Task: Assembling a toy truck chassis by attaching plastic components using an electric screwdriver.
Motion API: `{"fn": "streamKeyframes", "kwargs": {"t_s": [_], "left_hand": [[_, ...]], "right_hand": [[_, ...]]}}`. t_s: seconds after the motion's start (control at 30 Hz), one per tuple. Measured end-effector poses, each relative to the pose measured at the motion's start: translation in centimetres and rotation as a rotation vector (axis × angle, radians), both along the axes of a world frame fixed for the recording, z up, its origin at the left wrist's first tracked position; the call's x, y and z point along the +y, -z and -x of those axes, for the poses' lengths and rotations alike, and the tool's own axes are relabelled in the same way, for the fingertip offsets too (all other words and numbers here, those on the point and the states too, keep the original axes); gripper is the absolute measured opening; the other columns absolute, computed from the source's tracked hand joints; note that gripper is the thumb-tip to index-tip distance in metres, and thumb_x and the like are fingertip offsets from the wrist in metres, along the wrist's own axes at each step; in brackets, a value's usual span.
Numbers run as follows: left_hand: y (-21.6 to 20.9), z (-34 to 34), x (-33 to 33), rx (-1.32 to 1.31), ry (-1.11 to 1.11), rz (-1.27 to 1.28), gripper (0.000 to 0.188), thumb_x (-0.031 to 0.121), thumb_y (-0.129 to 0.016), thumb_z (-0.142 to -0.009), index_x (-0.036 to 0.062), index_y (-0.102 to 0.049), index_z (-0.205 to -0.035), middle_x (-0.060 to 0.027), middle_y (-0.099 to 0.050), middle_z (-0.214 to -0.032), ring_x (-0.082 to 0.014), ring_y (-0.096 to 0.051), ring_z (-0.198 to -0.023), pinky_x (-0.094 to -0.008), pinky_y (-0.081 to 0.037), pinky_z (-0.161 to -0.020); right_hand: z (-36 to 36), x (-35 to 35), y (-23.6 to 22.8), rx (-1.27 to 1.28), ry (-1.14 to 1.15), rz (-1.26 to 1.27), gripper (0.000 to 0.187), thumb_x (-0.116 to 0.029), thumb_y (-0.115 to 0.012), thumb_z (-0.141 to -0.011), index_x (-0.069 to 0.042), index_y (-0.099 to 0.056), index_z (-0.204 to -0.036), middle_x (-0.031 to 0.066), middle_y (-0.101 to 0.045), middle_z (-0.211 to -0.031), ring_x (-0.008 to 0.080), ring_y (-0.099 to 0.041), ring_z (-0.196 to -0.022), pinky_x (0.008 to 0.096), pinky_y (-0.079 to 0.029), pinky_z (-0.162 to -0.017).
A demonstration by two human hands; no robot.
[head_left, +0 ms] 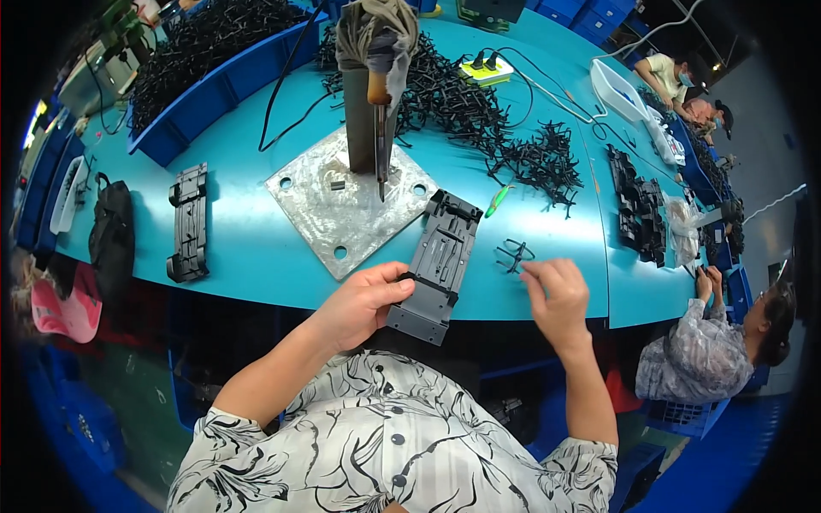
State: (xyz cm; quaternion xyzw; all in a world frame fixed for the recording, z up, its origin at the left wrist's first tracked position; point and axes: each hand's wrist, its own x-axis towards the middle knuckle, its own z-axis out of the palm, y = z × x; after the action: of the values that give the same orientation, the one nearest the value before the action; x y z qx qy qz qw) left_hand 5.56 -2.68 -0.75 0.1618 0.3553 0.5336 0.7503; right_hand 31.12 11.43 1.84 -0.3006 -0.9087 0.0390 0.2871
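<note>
My left hand grips the near end of a black plastic toy car chassis, which is tilted over the table's front edge. Its flat inner face, with raised ribs, is turned up. To the right of it, my right hand pinches a small black branched plastic part by its near end, with thumb and forefinger together. Beyond the chassis, a soldering iron is fixed to a metal post, tip down over a square steel plate. Another black chassis lies at the left.
A heap of black branched parts spreads behind the post. A blue bin holds more. A green and orange tool and a yellow power strip lie on the table. Black car bodies stand at right, near a seated co-worker.
</note>
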Motion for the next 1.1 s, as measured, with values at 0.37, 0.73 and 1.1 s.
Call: {"fn": "streamKeyframes", "kwargs": {"t_s": [0.37,0.73,1.1], "left_hand": [[0.5,0.1,0.0,0.000,-0.020,0.030,0.029,0.010,-0.053,-0.094,-0.0017,-0.051,-0.121,-0.0120,-0.062,-0.113,-0.0186,-0.063,-0.102,-0.0349,-0.052,-0.090],[-0.4,-1.8,0.6,0.036,-0.027,0.016,0.027,0.012,-0.056,-0.093,0.0016,-0.055,-0.117,-0.0036,-0.065,-0.103,-0.0054,-0.063,-0.086,-0.0170,-0.049,-0.066],[0.1,-2.7,0.6,0.041,-0.025,-0.079,0.024,0.014,-0.053,-0.096,0.0020,-0.057,-0.117,-0.0017,-0.064,-0.100,-0.0054,-0.061,-0.086,-0.0205,-0.051,-0.072]], "right_hand": [[1.6,1.1,0.5,-0.012,-0.145,-0.023,0.023,0.005,-0.068,-0.069,-0.006,-0.069,-0.089,0.0066,-0.065,-0.083,0.0255,-0.058,-0.075,0.0343,-0.048,-0.068],[3.6,-4.8,-2.3,0.204,-0.274,0.062,0.029,-0.003,-0.080,-0.062,-0.009,-0.071,-0.090,0.0038,-0.060,-0.077,0.0211,-0.053,-0.064,0.0315,-0.041,-0.058],[5.5,-6.5,0.2,0.210,-0.251,0.028,0.030,0.000,-0.079,-0.062,-0.009,-0.071,-0.090,0.0008,-0.059,-0.075,0.0173,-0.048,-0.061,0.0281,-0.038,-0.053]]}}
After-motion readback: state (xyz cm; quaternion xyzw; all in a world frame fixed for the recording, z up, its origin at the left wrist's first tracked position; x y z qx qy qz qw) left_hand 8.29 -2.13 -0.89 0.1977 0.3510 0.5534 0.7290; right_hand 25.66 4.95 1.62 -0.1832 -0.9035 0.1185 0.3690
